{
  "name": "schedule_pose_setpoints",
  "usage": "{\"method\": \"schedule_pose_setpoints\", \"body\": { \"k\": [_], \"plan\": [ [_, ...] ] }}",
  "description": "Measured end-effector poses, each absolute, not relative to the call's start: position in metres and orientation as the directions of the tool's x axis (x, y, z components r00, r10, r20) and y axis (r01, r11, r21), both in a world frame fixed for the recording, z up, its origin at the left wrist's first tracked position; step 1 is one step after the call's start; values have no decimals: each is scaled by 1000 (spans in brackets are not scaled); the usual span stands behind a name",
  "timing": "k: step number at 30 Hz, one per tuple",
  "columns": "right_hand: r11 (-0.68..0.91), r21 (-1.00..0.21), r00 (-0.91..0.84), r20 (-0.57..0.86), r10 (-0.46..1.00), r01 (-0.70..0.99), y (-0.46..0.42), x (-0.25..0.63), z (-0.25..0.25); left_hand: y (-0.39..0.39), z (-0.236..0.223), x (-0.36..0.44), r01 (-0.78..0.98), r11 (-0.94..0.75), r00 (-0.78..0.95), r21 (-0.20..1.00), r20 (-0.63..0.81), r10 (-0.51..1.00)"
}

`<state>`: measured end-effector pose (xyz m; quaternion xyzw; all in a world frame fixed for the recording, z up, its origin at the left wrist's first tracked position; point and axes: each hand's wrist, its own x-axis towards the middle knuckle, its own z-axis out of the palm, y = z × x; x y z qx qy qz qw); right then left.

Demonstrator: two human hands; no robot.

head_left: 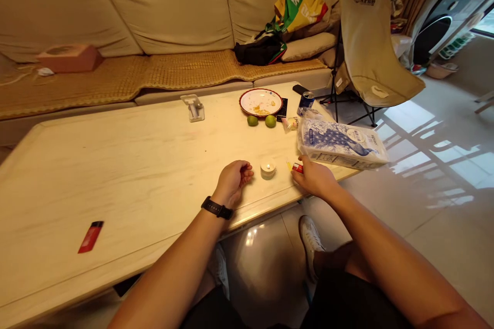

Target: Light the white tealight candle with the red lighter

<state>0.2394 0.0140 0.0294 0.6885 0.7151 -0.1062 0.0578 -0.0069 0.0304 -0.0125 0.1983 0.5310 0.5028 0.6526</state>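
A small white tea-light candle [267,168] stands on the pale marble-look table [127,164], with a tiny flame at its wick. Just left of it rests my left hand [232,181], its fingers loosely curled and nothing visible in them. My right hand [313,177] pinches a small red box [297,167] at the candle's right. A thin yellow stick [288,165], possibly a match, pokes out beside the box. Part of the box is hidden by my fingers. A red lighter [91,236] lies far to the left, near the table's front edge.
Behind the candle are a white plate with food scraps [261,102], two limes [260,121], and a drinks can [306,103]. A bagged tissue pack [341,143] overhangs the right edge. A white holder [193,108] sits further left. A beige sofa [162,10] lies behind.
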Motion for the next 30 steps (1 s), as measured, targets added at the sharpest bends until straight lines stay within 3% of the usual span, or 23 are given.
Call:
{"method": "schedule_pose_setpoints", "body": {
  "k": [13,30],
  "plan": [
    [114,-103,-134,-208,969,988,12,243,23,32,-12,-8,-451,406,-83,795,-490,868],
    [110,-70,-122,-209,970,991,18,228,23,32,-7,-9,-449,414,-91,792,-501,861]
  ]
}}
